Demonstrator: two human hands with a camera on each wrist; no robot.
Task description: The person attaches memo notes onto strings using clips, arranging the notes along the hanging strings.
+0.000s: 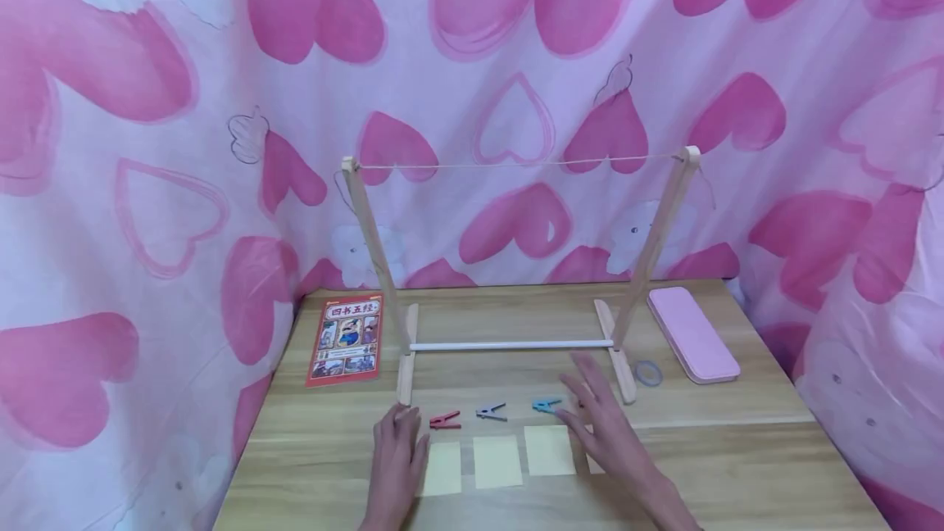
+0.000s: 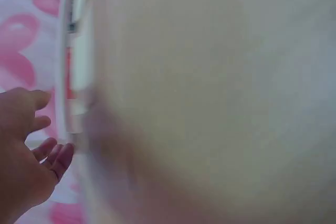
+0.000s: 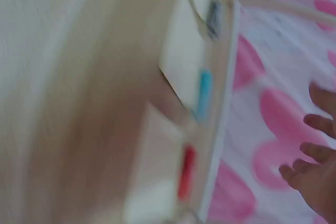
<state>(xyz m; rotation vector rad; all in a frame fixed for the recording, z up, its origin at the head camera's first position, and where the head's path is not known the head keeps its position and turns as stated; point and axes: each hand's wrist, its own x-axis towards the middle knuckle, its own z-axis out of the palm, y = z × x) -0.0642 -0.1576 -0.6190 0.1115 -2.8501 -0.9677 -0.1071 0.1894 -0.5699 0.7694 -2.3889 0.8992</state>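
My left hand [image 1: 393, 461] is beside the leftmost pale yellow paper note [image 1: 444, 469], its fingertips near the left foot of a wooden frame. In the left wrist view its fingers [image 2: 62, 162] are loosely bent with nothing between them. My right hand [image 1: 618, 445] hovers with spread fingers over the rightmost note [image 1: 594, 466], partly hiding it. Behind the row of notes lie a red clothespin [image 1: 445, 420], a grey-blue clothespin [image 1: 492, 411] and a teal clothespin [image 1: 546, 406]. Another red clothespin [image 3: 186, 172] shows in the right wrist view; my right hand mostly covers it in the head view.
Two wooden posts [image 1: 652, 252] carry a thin string [image 1: 516, 165] across their tops and a white rod [image 1: 509, 345] low down. A red booklet [image 1: 345, 340] lies left, a pink case [image 1: 693, 334] and a roll of clear tape [image 1: 649, 373] right. A heart-patterned curtain [image 1: 457, 105] hangs behind.
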